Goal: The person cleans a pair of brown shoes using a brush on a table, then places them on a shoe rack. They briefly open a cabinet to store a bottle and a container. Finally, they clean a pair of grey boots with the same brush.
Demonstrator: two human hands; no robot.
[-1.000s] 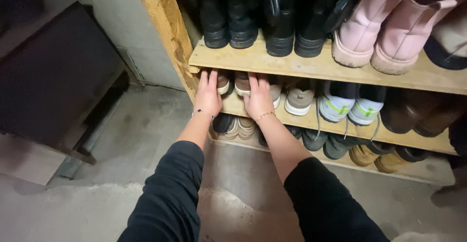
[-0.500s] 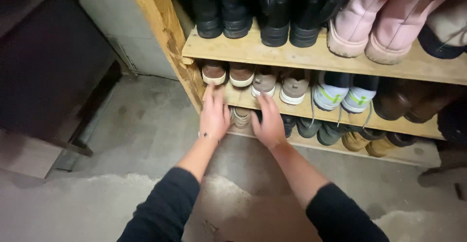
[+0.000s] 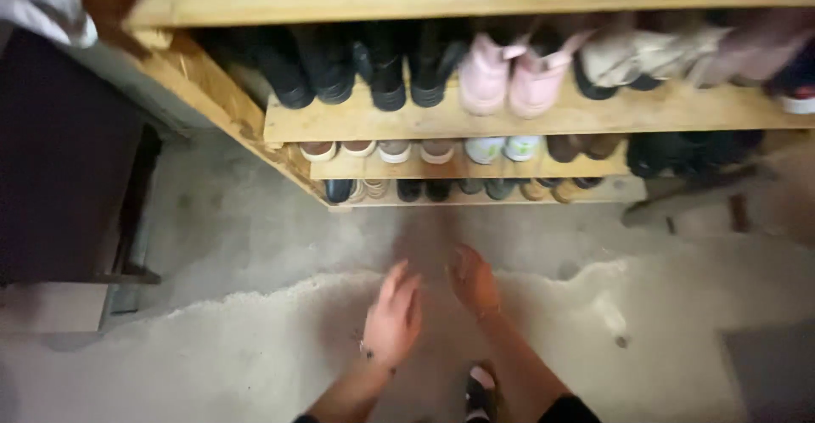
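My left hand (image 3: 393, 314) and my right hand (image 3: 473, 279) hang over the concrete floor (image 3: 255, 236), well back from the wooden shoe rack (image 3: 441, 121). Both hands are empty with fingers spread, though blurred by motion. A thin bracelet circles each wrist. The rack holds black boots (image 3: 340, 70) and pink boots (image 3: 509, 75) on one shelf. Below that sits a row of light sneakers (image 3: 407, 149), and dark and tan shoes (image 3: 458, 188) line the lowest shelf. My own shoe (image 3: 481, 389) shows at the bottom edge.
A dark cabinet or panel (image 3: 59, 160) stands at the left against the wall. A pale patch of smoother concrete (image 3: 662, 321) covers the near floor. More shoes (image 3: 679, 151) sit at the right end of the rack.
My hands have pulled back from the middle shelf and off the sneakers. The view has drawn away from the rack, so more shelves and floor show.
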